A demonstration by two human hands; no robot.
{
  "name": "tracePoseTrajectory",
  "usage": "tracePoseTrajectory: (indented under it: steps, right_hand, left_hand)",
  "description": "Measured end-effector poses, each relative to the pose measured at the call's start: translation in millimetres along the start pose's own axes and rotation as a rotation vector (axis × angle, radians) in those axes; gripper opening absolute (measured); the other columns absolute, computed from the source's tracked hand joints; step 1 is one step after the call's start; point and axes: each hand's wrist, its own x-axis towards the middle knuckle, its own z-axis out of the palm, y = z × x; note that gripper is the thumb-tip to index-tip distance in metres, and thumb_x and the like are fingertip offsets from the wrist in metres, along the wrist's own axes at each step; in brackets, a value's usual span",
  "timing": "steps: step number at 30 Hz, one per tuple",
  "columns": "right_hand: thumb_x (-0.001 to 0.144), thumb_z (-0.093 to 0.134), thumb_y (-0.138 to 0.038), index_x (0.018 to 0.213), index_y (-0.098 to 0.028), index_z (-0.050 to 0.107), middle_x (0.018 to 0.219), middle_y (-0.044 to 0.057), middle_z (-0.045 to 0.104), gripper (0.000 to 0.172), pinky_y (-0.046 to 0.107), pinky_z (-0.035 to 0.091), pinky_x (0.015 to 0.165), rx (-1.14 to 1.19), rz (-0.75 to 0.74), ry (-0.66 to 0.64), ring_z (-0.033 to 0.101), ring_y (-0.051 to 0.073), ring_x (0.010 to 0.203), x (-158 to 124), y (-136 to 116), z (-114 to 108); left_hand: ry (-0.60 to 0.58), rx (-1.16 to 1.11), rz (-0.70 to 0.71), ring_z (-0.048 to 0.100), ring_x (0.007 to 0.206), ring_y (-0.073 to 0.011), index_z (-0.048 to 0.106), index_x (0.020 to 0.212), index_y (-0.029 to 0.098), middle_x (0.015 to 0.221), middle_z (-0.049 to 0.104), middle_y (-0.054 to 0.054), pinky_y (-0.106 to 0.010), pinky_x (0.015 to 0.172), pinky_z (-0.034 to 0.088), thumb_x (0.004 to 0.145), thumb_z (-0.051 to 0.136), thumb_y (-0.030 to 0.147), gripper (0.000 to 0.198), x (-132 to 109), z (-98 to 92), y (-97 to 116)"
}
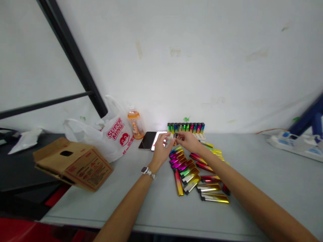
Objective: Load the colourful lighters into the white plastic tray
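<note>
My left hand (pixel 161 149) is over the phones' right side, its thumb and fingers curved and apart, the thumb tip close to my right hand. My right hand (pixel 189 141) has its fingers pinched at a small dark-topped piece, seemingly a lighter (pixel 175 135), mostly hidden by the fingers. Just behind, shiny multicoloured lighters (pixel 187 127) stand upright in a row, with part of a white tray (pixel 200 136) showing at its right end. Several metallic lighters (pixel 185 168) in gold, magenta, green and red lie in overlapping rows below my hands. More lie under my right forearm.
Two phones (pixel 147 140) lie left of the lighters, one with a lit screen. Behind them stand an orange drink bottle (pixel 135 124) and a white plastic bag (pixel 117 134). An opened cardboard box (pixel 83 164) sits at the table's left edge. A white power strip (pixel 295 144) lies far right.
</note>
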Motion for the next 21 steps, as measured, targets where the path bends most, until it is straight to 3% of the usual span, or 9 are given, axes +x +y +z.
tracePoseTrajectory:
  steps: [7, 11, 15, 18, 21]
  right_hand:
    - [0.083, 0.057, -0.028, 0.077, -0.015, 0.065, 0.056, -0.002, 0.058, 0.017, 0.022, 0.04, 0.052, 0.338, 0.067, 0.037, 0.055, 0.012, 0.052, -36.6, -0.2, -7.8]
    - [0.083, 0.058, -0.03, 0.088, -0.014, 0.069, 0.063, 0.0, 0.064, 0.02, 0.023, 0.046, 0.055, 0.452, 0.097, 0.014, 0.059, 0.013, 0.055, -44.7, 3.8, -13.8]
    - [0.086, 0.06, -0.042, 0.105, -0.014, 0.068, 0.082, 0.006, 0.072, 0.035, 0.026, 0.052, 0.06, 0.54, 0.115, 0.026, 0.062, 0.013, 0.056, -52.2, 6.1, -21.1]
    - [0.087, 0.058, -0.049, 0.107, -0.014, 0.066, 0.085, 0.007, 0.073, 0.041, 0.025, 0.05, 0.054, 0.554, 0.177, 0.112, 0.06, 0.012, 0.052, -58.0, 10.6, -25.1]
    - [0.088, 0.055, -0.05, 0.091, -0.014, 0.066, 0.073, 0.004, 0.07, 0.038, 0.023, 0.045, 0.05, 0.545, 0.25, 0.206, 0.055, 0.011, 0.049, -63.0, 16.0, -25.0]
  left_hand:
    - [-0.047, -0.138, 0.003, 0.061, 0.086, -0.0137, 0.072, 0.096, 0.021, 0.1, 0.064, -0.005, -0.022, 0.062, 0.048, 0.085, 0.066, 0.032, 0.016, -1.8, 21.9, 13.4]
    - [-0.109, -0.087, 0.077, 0.061, 0.09, -0.0153, 0.07, 0.091, 0.02, 0.096, 0.065, -0.005, -0.025, 0.069, 0.048, 0.085, 0.067, 0.031, 0.013, 5.1, 24.6, 25.3]
    - [-0.147, -0.109, 0.102, 0.062, 0.092, -0.0165, 0.064, 0.096, 0.019, 0.098, 0.066, -0.006, -0.028, 0.078, 0.05, 0.09, 0.059, 0.037, 0.02, 17.4, 30.6, 34.7]
    - [-0.099, -0.266, 0.003, 0.062, 0.079, -0.0131, 0.052, 0.109, 0.021, 0.09, 0.065, -0.003, -0.026, 0.074, 0.049, 0.096, 0.049, 0.042, 0.025, 19.7, 40.9, 36.0]
    - [-0.091, -0.35, -0.112, 0.049, 0.055, -0.0088, 0.044, 0.113, 0.023, 0.072, 0.055, 0.005, -0.021, 0.056, 0.041, 0.098, 0.041, 0.046, 0.028, 10.0, 50.5, 34.2]
